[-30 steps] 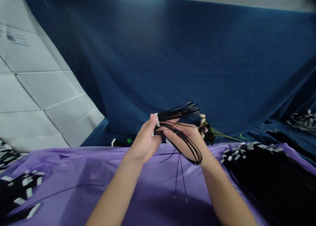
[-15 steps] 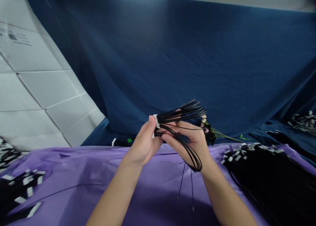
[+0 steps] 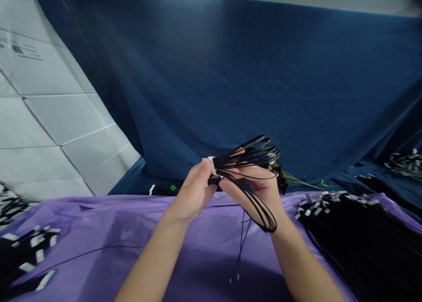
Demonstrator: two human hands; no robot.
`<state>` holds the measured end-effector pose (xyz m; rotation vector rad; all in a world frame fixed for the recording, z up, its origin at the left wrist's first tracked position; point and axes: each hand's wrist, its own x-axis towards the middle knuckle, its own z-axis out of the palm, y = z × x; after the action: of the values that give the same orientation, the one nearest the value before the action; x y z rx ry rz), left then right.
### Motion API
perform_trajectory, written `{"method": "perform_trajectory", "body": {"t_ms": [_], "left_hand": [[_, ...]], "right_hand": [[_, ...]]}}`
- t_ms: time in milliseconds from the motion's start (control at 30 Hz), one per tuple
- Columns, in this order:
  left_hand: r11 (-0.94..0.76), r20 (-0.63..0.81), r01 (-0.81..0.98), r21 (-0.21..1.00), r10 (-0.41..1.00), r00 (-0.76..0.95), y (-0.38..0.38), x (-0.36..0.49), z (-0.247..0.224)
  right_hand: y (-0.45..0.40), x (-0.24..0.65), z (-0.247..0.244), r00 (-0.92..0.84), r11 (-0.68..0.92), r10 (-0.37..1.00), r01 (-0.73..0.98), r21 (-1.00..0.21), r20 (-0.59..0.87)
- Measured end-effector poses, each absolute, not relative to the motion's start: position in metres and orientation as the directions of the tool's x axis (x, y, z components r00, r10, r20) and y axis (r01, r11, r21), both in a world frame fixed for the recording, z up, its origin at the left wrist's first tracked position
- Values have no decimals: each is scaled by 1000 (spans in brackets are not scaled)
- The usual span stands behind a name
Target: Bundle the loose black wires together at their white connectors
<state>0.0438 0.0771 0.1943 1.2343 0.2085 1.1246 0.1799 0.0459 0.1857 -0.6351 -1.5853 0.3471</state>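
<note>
A looped bundle of thin black cords (image 3: 245,159) is held between both hands in the middle of the view. My left hand (image 3: 194,190) pinches it at a white band (image 3: 211,165) at its left end. My right hand (image 3: 257,185) is closed around part of the loops, its fingers partly hidden among the cords. Some loops fan out to the upper right, others curve down over the right wrist. Two thin cord ends (image 3: 241,253) dangle below, over the purple cloth (image 3: 204,258).
Black bundles with white bands lie in a large pile at the right (image 3: 365,240) and in a smaller one at the left (image 3: 23,253). Artificial flowers (image 3: 280,174) lie behind my right hand. A blue cloth (image 3: 247,82) hangs behind, with white boxes (image 3: 66,117) at the left.
Both hands and the bundle have shifted slightly to the right. The upper loops have spread wider, and the dangling cord ends have swung left and crossed.
</note>
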Motion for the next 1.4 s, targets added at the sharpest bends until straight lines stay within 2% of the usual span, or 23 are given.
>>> {"method": "perform_trajectory", "body": {"t_ms": [100,167,233,300,467,533,600,700,767,833,900,1033,1100,1233,1400], "left_hand": [[-99,411,-550,829,774,481,77,44,193],[-92,412,-554,827,771,486,77,45,193],[-93,414,-555,827,768,488,76,45,194],[-104,417,-549,830,769,485,76,45,195],[-138,431,-531,836,764,481,77,45,195],[-141,432,-529,837,765,478,77,45,195],[-142,420,-522,841,779,466,77,44,195],[-143,385,-509,849,827,409,76,43,198],[-138,351,-502,854,864,361,75,42,201],[-105,309,-495,863,884,351,74,42,204],[-55,269,-493,868,887,375,74,42,206],[72,193,-522,850,879,435,75,44,206],[131,158,-541,831,877,454,76,44,205],[198,100,-540,818,876,472,79,44,206],[217,73,-501,838,865,496,79,43,206]], "right_hand": [[48,179,182,8,739,674,13,-674,739],[48,179,181,30,730,683,8,-683,730],[48,179,182,46,740,667,73,-668,744],[48,179,183,59,769,615,173,-615,786],[45,177,188,44,843,376,398,-361,926],[43,177,189,8,832,404,412,-371,915],[42,180,190,-38,784,558,352,-511,829],[40,192,192,-111,630,776,143,-763,620],[38,205,194,-128,539,836,12,-842,533],[36,219,198,-115,483,865,-68,-873,488],[35,230,201,-83,471,870,-151,-869,486],[37,238,203,-137,413,857,-394,-821,497],[40,235,202,-130,410,850,-445,-796,510],[53,222,199,46,508,838,-432,-745,544],[70,208,194,321,633,767,-516,-577,555]]}}
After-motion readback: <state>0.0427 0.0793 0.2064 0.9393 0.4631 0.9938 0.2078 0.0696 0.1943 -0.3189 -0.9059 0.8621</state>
